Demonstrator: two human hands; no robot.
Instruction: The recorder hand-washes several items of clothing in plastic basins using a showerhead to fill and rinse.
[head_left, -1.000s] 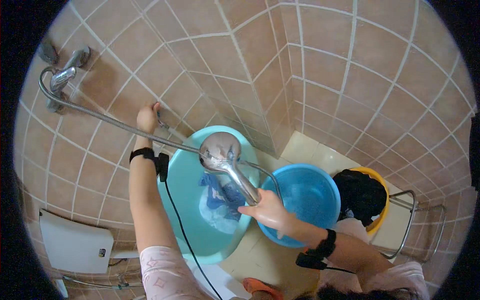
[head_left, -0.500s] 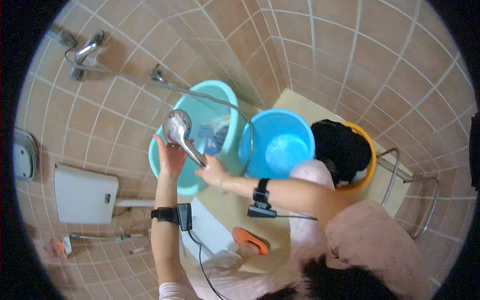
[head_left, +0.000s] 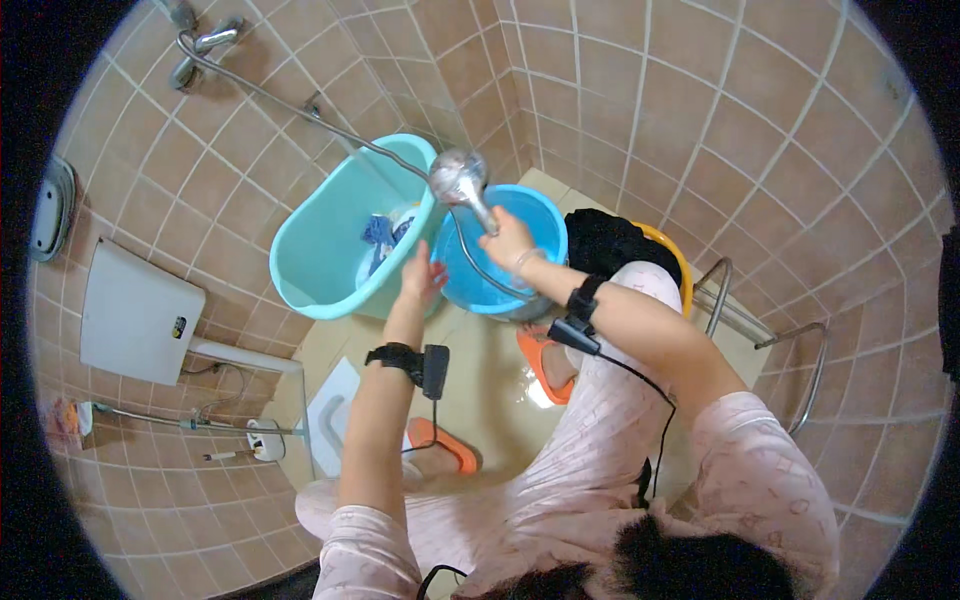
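Note:
My right hand [head_left: 511,242] grips the handle of a chrome shower head [head_left: 458,180], held above the left part of the blue bucket [head_left: 545,215]. Its grey metal hose [head_left: 465,245] hangs in front of the bucket and loops up to the wall tap. My left hand [head_left: 421,276] is empty, fingers apart, close to where the bucket meets the turquoise tub [head_left: 300,255]. Inside that tub lie blue and white cloths [head_left: 378,235]. The shower head and my right hand hide part of the bucket's inside.
Dark clothes [head_left: 610,245] fill a yellow basin [head_left: 665,240] right of the bucket. Farther right is a metal rail [head_left: 718,295]. A wall tap [head_left: 205,50] is at upper left, with a white cistern [head_left: 140,315] below. My feet wear orange slippers [head_left: 545,365] on the floor.
The shower head in my right hand has moved right, from over the turquoise tub to over the blue bucket. My left hand has left its place beneath the shower head and dropped nearer the tub's rim.

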